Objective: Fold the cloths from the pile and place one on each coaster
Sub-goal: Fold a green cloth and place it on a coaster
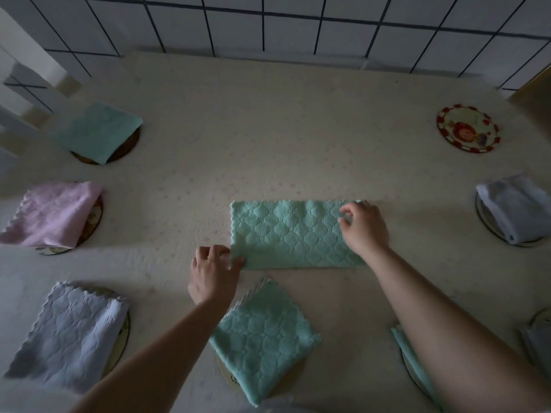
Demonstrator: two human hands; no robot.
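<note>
Green cloth point(290, 234), folded oblong, mid-desk point(298, 129): left hand point(213, 271) pinches its near-left corner; right hand point(363, 226) pinches its far-right corner.

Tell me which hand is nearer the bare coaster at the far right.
Right. The right hand pinches the green cloth's right end, below-left of the bare coaster; the left hand holds the cloth's opposite corner, farther away.

A single wide-angle view comes from the person's head, looking forward and steeply down onto the table point(298, 138). It sits close above the near edge, so both forearms enter from the bottom. The tiled wall point(268, 28) closes the top; straight lines bow near the edges.
</note>
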